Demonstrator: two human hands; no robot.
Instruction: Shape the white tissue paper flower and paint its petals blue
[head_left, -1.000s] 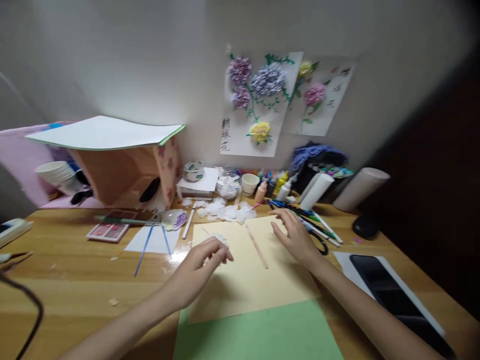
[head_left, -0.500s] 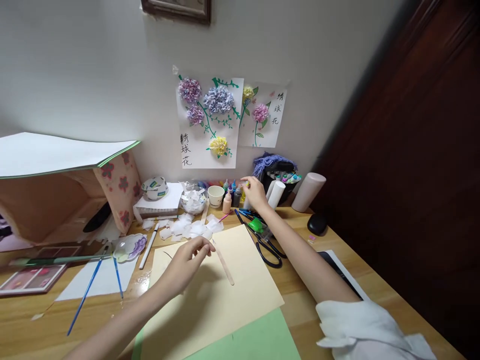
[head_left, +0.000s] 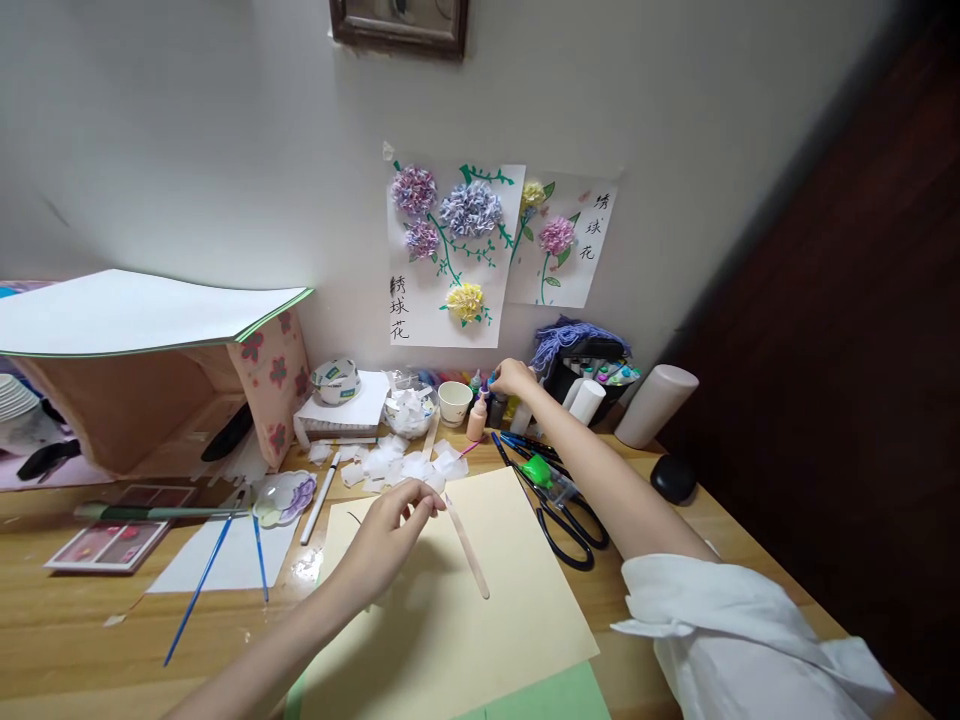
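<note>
Over the cream paper (head_left: pixel 517 590), my left hand (head_left: pixel 401 520) is pinched closed at the upper end of a flat wooden stick (head_left: pixel 469 550), which slants down to the right. My right hand (head_left: pixel 514 378) reaches to the back, its fingers closed on the blue top of a small paint bottle. A peach bottle (head_left: pixel 477 418) and a dark bottle (head_left: pixel 496 410) stand beside it. White tissue pieces (head_left: pixel 382 460) lie behind my left hand, near a paper cup (head_left: pixel 455 402).
Black scissors (head_left: pixel 566 535) and a green item (head_left: pixel 536 470) lie under my right forearm. A computer mouse (head_left: pixel 673 480) and white roll (head_left: pixel 658 405) are at the right. Brushes (head_left: pixel 199 590), a palette (head_left: pixel 281 497) and a floral box (head_left: pixel 274 380) occupy the left.
My right hand has moved left among the paint bottles, and its fingers have closed at a blue top. The view has shifted left. My left hand stays at the stick.
</note>
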